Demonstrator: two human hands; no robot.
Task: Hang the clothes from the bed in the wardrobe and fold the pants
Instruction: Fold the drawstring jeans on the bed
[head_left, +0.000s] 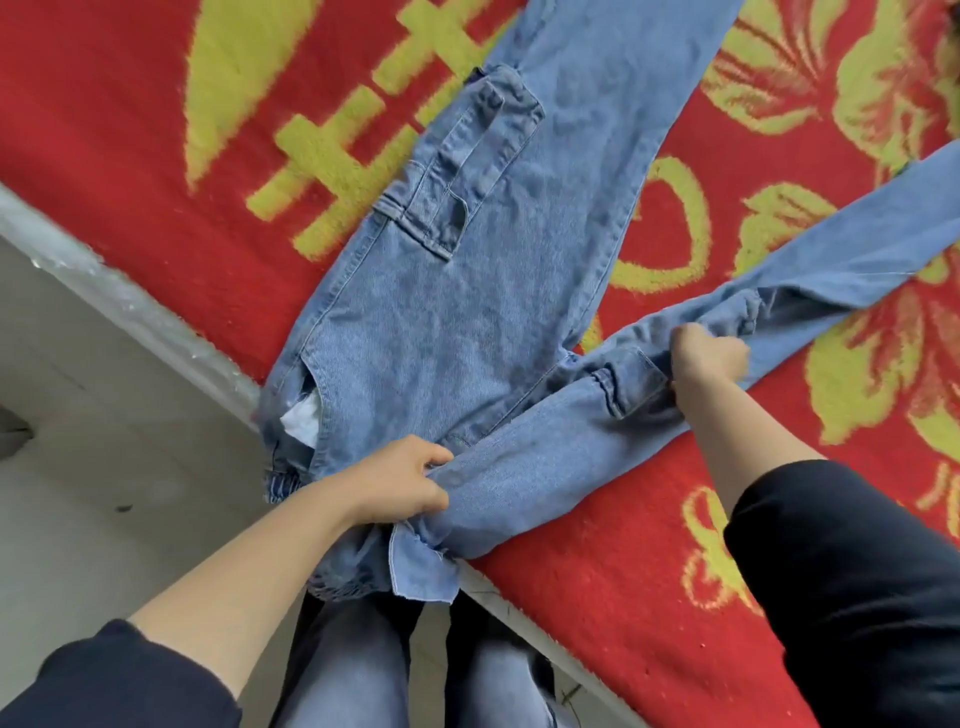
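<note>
Light blue denim pants (457, 312) with cargo pockets lie spread on the bed's red and yellow blanket (130, 130), waist at the near edge. One leg runs up and away, the other stretches out to the right. My left hand (400, 480) grips bunched denim at the waist end of the right-hand leg. My right hand (709, 356) grips a fold of that same leg beside its cargo pocket. A white pocket lining (301, 421) shows at the waist.
The bed's edge (130, 306) runs diagonally from upper left to lower right. Grey floor (104, 493) lies to the left of it. My own legs in jeans (363, 670) stand against the bed at the bottom.
</note>
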